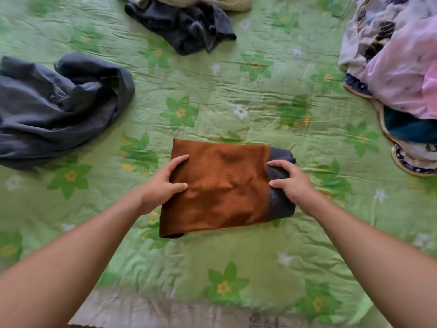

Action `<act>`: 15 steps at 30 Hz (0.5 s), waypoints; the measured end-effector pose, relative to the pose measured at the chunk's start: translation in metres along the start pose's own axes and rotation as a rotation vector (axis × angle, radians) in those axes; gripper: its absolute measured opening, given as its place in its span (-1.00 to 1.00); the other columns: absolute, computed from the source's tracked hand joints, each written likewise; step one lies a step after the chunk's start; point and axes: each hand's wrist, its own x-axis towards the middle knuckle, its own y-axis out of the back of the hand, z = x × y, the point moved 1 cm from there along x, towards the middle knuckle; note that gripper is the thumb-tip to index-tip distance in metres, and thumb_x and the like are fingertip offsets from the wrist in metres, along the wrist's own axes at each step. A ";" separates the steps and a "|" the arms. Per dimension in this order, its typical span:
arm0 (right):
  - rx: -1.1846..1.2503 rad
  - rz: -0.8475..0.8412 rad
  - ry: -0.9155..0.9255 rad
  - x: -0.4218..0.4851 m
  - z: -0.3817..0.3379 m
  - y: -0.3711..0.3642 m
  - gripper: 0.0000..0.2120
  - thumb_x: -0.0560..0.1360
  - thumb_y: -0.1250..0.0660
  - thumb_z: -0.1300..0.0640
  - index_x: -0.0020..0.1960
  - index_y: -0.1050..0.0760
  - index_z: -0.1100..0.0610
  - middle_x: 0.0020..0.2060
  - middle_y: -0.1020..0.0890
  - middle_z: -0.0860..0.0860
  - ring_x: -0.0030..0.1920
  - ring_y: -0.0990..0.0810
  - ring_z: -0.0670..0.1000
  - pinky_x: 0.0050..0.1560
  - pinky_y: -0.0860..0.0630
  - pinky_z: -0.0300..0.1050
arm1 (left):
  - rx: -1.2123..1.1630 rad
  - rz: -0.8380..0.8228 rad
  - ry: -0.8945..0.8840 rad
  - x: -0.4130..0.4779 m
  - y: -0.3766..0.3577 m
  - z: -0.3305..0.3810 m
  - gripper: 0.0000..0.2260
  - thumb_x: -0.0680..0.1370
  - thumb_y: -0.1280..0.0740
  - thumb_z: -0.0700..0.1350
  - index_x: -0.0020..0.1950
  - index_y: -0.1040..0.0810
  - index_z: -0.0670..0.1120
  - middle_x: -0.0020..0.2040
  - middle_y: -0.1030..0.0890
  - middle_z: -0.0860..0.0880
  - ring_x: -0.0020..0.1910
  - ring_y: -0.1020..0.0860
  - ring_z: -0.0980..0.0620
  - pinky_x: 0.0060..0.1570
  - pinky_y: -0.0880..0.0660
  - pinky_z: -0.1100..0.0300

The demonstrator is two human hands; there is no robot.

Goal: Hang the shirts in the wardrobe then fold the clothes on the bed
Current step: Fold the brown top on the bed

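Head view. Item one: folded rust-brown garment (220,185), a flat rectangular bundle lying on the bed between the two hands, with a dark grey ribbed band (281,200) showing at the end under the right fingers. Item two: left hand (163,185), fingers and thumb curved onto the garment's left edge and gripping it, tips resting on the brown cloth. Item three: right hand (293,183), fingers and thumb curled onto the grey ribbed band and gripping it at the opposite end. Both forearms are bare and reach in from the lower corners. Item four: green floral bedsheet (236,91), wrinkled, lying under the garment and spreading away from the fingertips on every side. Item five: slate-grey garment (59,110), loosely heaped, well apart from the left fingers, out to their left and farther up the bed. Item six: crumpled charcoal garment (186,27), far beyond the fingertips of both hands, near the top edge. Item seven: beige cloth (212,1), touching the charcoal piece on its far side, mostly cut off. Item eight: mixed clothes pile (397,67), pink, lilac and patterned cloth with a teal piece (411,129) at its lower part, well apart from the right fingers, out to their right.
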 end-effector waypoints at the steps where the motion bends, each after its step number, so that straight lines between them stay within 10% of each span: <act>1: -0.085 -0.009 0.044 -0.008 -0.010 0.002 -0.53 0.41 -0.45 0.38 0.16 -0.60 -0.11 0.15 -0.64 0.00 0.05 -0.61 -0.02 0.11 -0.52 -0.21 | 0.011 0.008 -0.001 -0.012 0.000 0.007 -0.36 0.56 -0.38 -0.30 0.37 -0.40 0.42 0.33 -0.44 0.19 0.15 -0.60 0.20 0.06 -0.60 0.21; 9: -0.483 -0.148 0.272 -0.094 -0.096 0.018 -0.57 0.59 -0.27 0.22 0.31 -0.52 -0.22 0.24 -0.51 0.19 0.29 -0.49 0.22 0.24 -0.38 -0.06 | 0.090 0.225 0.035 -0.152 -0.003 0.079 -0.36 0.49 -0.47 -0.26 0.36 -0.43 0.38 0.27 -0.51 0.13 0.06 -0.61 0.25 -0.07 -0.54 0.41; 15: -0.660 -0.310 0.477 -0.183 -0.184 0.023 -0.53 0.55 -0.25 0.13 0.37 -0.44 -0.28 0.35 -0.42 0.17 0.29 -0.49 0.21 0.07 -0.39 -0.10 | 0.205 0.462 0.110 -0.309 -0.027 0.107 -0.32 0.48 -0.50 -0.18 0.53 -0.34 0.17 0.37 -0.46 0.06 0.25 -0.51 0.08 0.27 -0.44 0.21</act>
